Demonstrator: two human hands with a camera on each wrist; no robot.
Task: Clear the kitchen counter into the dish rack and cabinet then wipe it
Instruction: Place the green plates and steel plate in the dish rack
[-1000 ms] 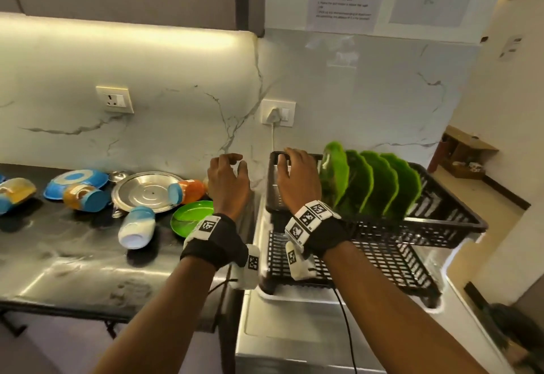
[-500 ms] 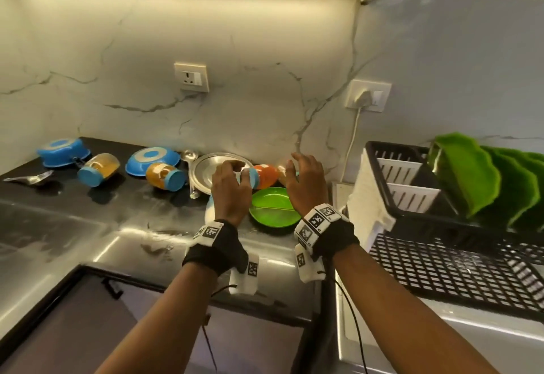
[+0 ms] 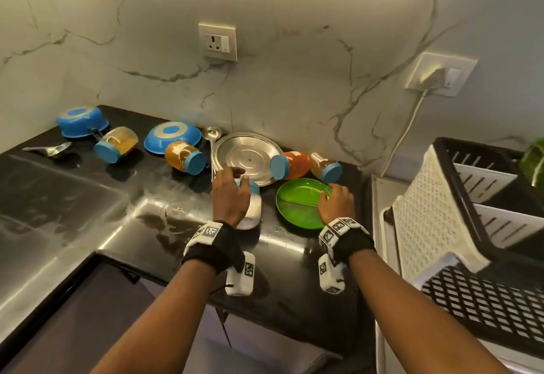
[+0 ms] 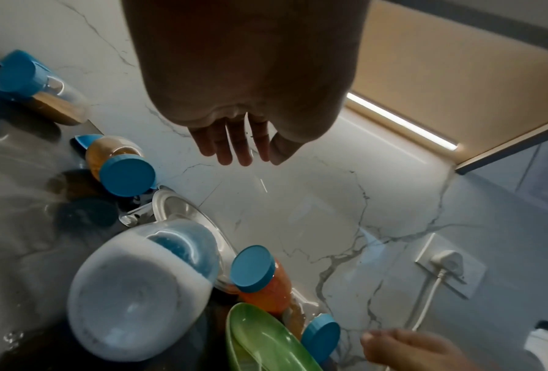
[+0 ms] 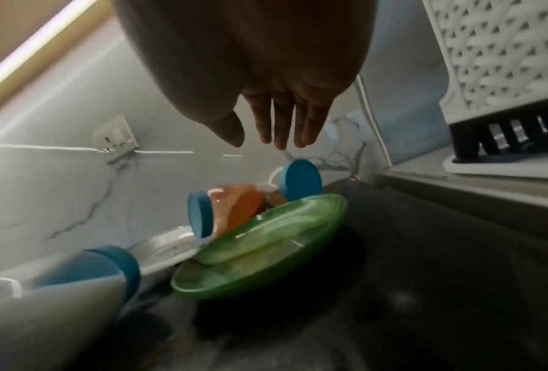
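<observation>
Green plate (image 3: 300, 203) and jars still sit on the desk (image 3: 88, 197); both hands (image 3: 231, 197) (image 3: 337, 201) hover spread, holding nothing.

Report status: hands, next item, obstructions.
Left hand open above white jar. Right hand open over green plate. Orange jar beside plate.

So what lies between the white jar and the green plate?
Only a narrow strip of bare black counter separates the white jar from the green plate; the head view shows it best.
</observation>
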